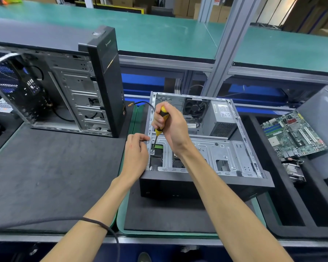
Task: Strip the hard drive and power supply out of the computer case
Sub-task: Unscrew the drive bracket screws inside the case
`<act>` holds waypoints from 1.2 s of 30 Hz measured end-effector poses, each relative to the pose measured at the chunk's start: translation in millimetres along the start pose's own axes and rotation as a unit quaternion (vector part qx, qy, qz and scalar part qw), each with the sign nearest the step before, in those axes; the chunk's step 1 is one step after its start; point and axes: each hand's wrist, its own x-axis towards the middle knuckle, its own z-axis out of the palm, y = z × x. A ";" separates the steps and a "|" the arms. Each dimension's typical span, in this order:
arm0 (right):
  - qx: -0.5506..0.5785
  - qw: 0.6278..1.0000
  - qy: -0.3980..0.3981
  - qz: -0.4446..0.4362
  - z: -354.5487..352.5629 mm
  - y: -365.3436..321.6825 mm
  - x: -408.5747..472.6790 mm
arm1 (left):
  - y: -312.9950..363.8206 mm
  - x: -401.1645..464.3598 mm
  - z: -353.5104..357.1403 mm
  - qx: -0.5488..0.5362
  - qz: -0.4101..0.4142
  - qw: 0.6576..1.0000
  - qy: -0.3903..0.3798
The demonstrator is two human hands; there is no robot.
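1. The right hand (170,123) is gripping the yellow-and-black screwdriver (160,121) by its handle, holding it nearly upright with the tip sitting on a screw (152,152) at the left edge of the drive cage (201,154).
2. The left hand (135,150) is resting against the left wall of the computer case (206,186), fingers curled and pinching at the rim beside the screw; whether it is holding anything small, I cannot tell.
3. Judging by this, the work is sitting at an early stage: the cage is still being unfastened, and the hard drive itself is hidden beneath it.
4. The power supply (221,118) is still sitting in the far right corner of the case, beside the fan (194,107).
5. The black tray (273,214) on the right is holding a loose motherboard (293,133) and a heatsink (293,171).
6. A second, taller tower case (68,87) is standing open to the left.
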 end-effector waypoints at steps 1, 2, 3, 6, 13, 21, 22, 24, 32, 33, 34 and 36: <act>-0.009 1.000 0.001 -0.005 0.7 1.5 -0.5 | -1.0 0.2 0.5 -0.004 0.000 1.000 0.000; -0.021 1.000 0.003 -0.012 1.5 3.4 -1.3 | -2.0 0.6 1.1 -0.008 0.000 1.000 0.000; -0.034 0.999 0.006 -0.018 2.2 5.3 -2.3 | -3.2 0.7 1.5 -0.012 0.000 1.000 0.001; -0.068 0.997 0.024 -0.024 0.8 7.7 -3.4 | -6.0 1.3 3.1 -0.025 -0.008 1.000 0.003; -0.037 0.999 -0.013 0.003 2.3 2.4 1.2 | -8.6 1.1 5.0 -0.039 -0.018 0.999 0.011; -0.051 0.998 0.014 -0.016 6.0 10.6 -1.1 | -10.2 2.0 6.0 -0.037 -0.015 0.999 0.014; -0.046 0.999 0.018 -0.016 5.1 9.4 -0.7 | -10.7 2.0 6.3 -0.037 -0.014 0.999 0.016; -0.031 0.999 0.015 -0.011 3.8 6.3 0.7 | -11.3 2.2 6.8 -0.036 -0.013 0.999 0.019; -0.104 0.994 0.026 0.003 12.2 0.1 4.6 | -12.0 2.0 6.2 -0.035 -0.007 0.999 0.017; -0.115 0.993 0.039 0.003 13.4 -1.4 5.1 | -11.9 1.8 6.3 -0.034 -0.007 0.999 0.017; -0.118 0.991 0.056 0.000 14.8 -2.4 5.2 | -11.9 1.6 6.3 -0.035 -0.008 0.999 0.015; -0.110 0.990 0.087 -0.008 18.2 -2.3 3.8 | -11.9 1.6 6.5 -0.041 -0.012 0.999 0.011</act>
